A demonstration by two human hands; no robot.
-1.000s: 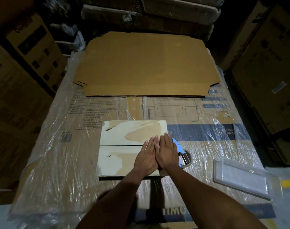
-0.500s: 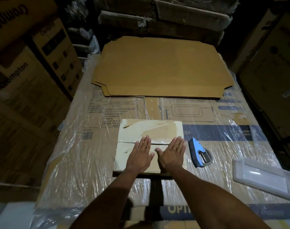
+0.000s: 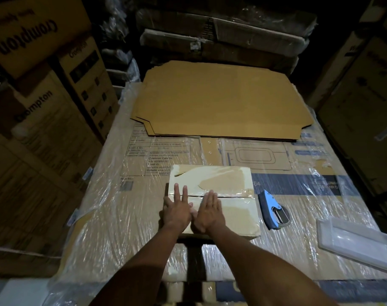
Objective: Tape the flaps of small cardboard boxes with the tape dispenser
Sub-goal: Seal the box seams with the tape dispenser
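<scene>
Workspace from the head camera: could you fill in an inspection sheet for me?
Surface: plastic-wrapped carton top serves as the bench.
Job's things: small cardboard box, flaps closed, seam showing; tape dispenser lies to its right, untouched.
Clutter: flat cardboard sheets behind; clear plastic tray at right.
Grips: left hand and right hand lie flat, side by side, pressing on the box.
Cables: nothing seen.
Surroundings: stacked cartons all round, dim light.

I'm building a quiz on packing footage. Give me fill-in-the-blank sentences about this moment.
1. Both hands, the left hand and the right hand, press flat on the small ____.
2. The blue tape dispenser lies to the box's ____.
3. The flat cardboard sheet lies ____ the box.

Missing: box; right; beyond
</scene>
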